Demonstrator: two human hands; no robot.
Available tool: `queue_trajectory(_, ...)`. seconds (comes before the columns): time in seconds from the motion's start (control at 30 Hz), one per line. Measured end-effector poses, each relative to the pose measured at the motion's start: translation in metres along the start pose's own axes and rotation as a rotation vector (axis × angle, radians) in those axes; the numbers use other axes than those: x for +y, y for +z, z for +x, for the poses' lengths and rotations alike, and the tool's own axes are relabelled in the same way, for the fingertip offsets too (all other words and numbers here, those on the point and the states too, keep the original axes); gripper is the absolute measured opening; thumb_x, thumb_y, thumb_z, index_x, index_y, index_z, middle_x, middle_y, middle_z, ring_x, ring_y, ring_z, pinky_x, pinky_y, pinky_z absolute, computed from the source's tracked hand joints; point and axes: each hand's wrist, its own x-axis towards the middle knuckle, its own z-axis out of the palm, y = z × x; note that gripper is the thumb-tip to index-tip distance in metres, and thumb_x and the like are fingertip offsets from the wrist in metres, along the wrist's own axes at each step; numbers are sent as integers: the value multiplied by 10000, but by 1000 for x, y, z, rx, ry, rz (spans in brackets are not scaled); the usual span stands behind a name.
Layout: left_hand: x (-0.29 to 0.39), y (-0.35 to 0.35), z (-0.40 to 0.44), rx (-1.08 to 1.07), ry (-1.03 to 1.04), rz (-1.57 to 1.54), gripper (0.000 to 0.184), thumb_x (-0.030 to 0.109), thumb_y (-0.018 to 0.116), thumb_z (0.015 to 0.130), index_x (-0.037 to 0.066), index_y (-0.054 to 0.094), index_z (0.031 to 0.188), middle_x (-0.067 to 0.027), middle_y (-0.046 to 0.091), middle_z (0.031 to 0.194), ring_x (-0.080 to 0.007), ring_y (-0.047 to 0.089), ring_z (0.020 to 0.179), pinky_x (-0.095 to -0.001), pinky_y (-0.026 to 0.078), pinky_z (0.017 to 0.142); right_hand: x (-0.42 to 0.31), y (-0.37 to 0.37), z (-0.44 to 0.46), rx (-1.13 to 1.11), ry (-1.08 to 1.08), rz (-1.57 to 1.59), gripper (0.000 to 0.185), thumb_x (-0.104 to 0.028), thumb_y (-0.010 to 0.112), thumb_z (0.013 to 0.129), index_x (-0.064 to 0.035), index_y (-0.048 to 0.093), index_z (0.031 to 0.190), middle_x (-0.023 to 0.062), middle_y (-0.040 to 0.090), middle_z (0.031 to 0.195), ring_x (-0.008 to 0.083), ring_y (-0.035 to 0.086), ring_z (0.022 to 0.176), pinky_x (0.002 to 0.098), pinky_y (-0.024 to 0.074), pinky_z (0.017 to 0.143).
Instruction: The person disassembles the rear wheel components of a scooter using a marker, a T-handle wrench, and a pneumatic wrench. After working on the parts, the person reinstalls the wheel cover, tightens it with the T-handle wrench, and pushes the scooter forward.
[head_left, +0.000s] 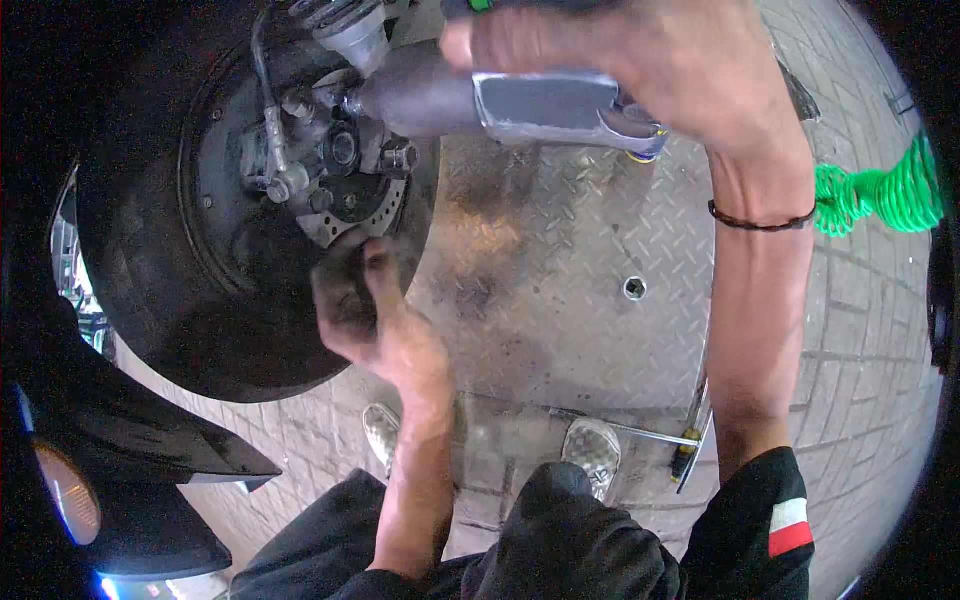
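Note:
My right hand (pixel 640 50) is wrapped round a grey and black power tool (pixel 550 103) at the top. The tool's nose points left at the hub (pixel 340 150) of a black wheel (pixel 130 250). My left hand (pixel 385 320) is beside the lower part of the wheel, below the brake disc (pixel 385 215). It is blurred by motion, with thumb and fingers curved apart, and nothing shows between them. A braided hose (pixel 273 135) runs down to a fitting near the hub.
Under the wheel lies a metal tread plate (pixel 560 340) with a socket (pixel 634 288) on it. A screwdriver (pixel 685 455) and a metal rod (pixel 640 432) lie at its near edge. A green coiled hose (pixel 890 195) hangs at right; dark bodywork (pixel 110 430) is at left.

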Motion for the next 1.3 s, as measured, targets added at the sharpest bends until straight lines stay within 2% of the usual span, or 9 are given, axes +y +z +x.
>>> queue_trajectory(0.2, -19, -21, 9, 161, 254, -71, 298, 30, 675, 880, -95, 569, 1129, -134, 637, 1114, -222, 607, 1006, -346, 475, 885, -24, -28, 12, -306, 161, 111, 589, -397, 837, 766, -60, 619, 1197, 101, 650, 1112, 245, 614, 1039, 372, 464, 1016)
queue_trajectory(0.63, -13, -24, 63, -92, 593, 469, 215, 77, 708, 896, -113, 656, 810, -204, 678, 716, -229, 620, 608, -398, 467, 604, -49, -42, 22, -69, 724, 556, 603, -302, 876, 743, -21, 571, 1181, 81, 693, 1017, 228, 667, 955, 400, 545, 903)
queue_trajectory(0.7, -17, -23, 63, -34, 608, 470, 204, 87, 707, 895, -100, 657, 828, -217, 668, 718, -245, 598, 587, -402, 459, 603, -31, -39, -11, 64, 495, 820, 451, -245, 827, 779, -25, 599, 1100, 87, 705, 959, 254, 689, 915, 401, 558, 838)
queue_trajectory(0.73, -17, -23, 63, -38, 614, 474, 204, 87, 707, 895, -100, 657, 828, -217, 668, 718, -245, 598, 587, -402, 459, 603, -26, -38, -23, 107, 372, 954, 375, -216, 803, 797, -27, 613, 1060, 90, 711, 930, 267, 700, 895, 402, 564, 805)
queue_trajectory(0.8, -14, -25, 62, -57, 602, 435, 232, 104, 698, 905, -113, 650, 841, -228, 661, 716, -239, 596, 592, -394, 459, 605, -37, -63, -48, 81, 728, 762, 396, -122, 886, 700, -41, 642, 1001, 42, 715, 897, 156, 681, 873, 315, 544, 793)
queue_trajectory(1.07, 13, -31, 51, 41, 494, 268, 293, 200, 729, 915, -87, 672, 911, -142, 710, 923, -210, 645, 809, -361, 493, 736, -86, -54, -180, -162, 1208, 614, 639, -235, 959, 611, -21, 649, 1126, 67, 692, 1044, 179, 639, 977, 356, 512, 913)
queue_trajectory(1.17, 42, -5, 67, 38, 802, 135, 373, 225, 762, 881, -91, 655, 1049, -224, 673, 1086, -259, 640, 970, -397, 490, 877, -115, -34, -224, -235, 1336, 774, 637, -244, 952, 629, -20, 648, 1142, 71, 691, 1049, 190, 640, 995, 363, 507, 931)
queue_trajectory(1.23, 58, 5, 100, -125, 1101, 829, 492, 245, 788, 845, -105, 614, 1143, -289, 610, 1193, -330, 604, 1087, -418, 463, 961, -139, -17, -258, -245, 1409, 906, 630, -248, 947, 639, -22, 649, 1145, 76, 690, 1054, 198, 642, 1004, 365, 506, 937)
queue_trajectory(1.3, 67, 18, 112, -365, 827, 762, 431, 236, 800, 821, -84, 659, 1073, -261, 664, 1036, -371, 642, 972, -407, 479, 905, -161, -1, -285, -226, 1496, 844, 581, -263, 934, 650, -19, 671, 1107, 105, 695, 1024, 231, 656, 993, 369, 517, 907)
